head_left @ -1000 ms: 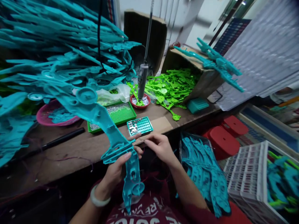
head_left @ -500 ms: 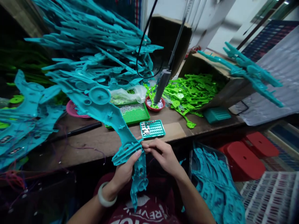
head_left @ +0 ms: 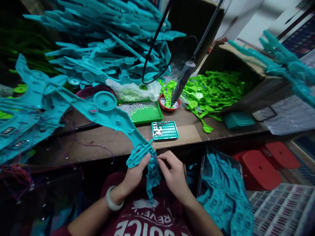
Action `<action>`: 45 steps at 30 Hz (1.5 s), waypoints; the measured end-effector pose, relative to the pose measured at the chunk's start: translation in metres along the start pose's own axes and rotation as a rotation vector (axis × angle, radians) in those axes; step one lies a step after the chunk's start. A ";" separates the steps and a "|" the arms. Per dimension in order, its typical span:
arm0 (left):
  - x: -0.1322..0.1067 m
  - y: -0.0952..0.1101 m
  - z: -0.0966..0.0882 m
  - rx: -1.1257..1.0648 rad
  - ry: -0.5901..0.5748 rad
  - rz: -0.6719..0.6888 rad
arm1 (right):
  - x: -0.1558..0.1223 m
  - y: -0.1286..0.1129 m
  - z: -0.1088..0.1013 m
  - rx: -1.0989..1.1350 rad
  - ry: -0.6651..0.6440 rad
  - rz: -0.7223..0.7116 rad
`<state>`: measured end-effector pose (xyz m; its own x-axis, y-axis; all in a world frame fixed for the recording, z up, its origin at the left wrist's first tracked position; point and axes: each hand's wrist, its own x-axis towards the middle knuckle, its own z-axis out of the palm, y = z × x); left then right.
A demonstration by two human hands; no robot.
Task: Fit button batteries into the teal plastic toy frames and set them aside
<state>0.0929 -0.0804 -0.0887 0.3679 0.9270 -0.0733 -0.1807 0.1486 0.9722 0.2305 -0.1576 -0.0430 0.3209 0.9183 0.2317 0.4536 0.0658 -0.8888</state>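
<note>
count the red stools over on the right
2 visible: a nearer red stool, just right of the pile of blue parts, and a farther red stool behind it and further right. Others may be hidden behind the pile or the white crate.

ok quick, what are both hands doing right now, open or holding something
Left hand: closed, holding the long teal part.
Right hand: closed, pinching what looks like a thin wire.

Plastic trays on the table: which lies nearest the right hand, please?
The teal rectangular plastic tray with silvery discs; the green plastic tray lies farther back.
</note>
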 end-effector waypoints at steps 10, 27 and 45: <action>0.001 0.006 -0.022 -0.189 -0.019 -0.100 | 0.003 0.002 0.021 -0.152 0.020 -0.139; -0.001 0.033 -0.021 0.293 0.055 -0.034 | 0.007 -0.005 0.025 -0.243 0.152 -0.057; -0.001 0.038 -0.014 0.246 0.024 -0.058 | -0.001 -0.003 0.040 -0.036 0.312 0.121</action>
<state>0.0728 -0.0704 -0.0550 0.3485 0.9279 -0.1328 0.0685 0.1161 0.9909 0.1955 -0.1430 -0.0559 0.6109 0.7543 0.2405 0.4239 -0.0551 -0.9040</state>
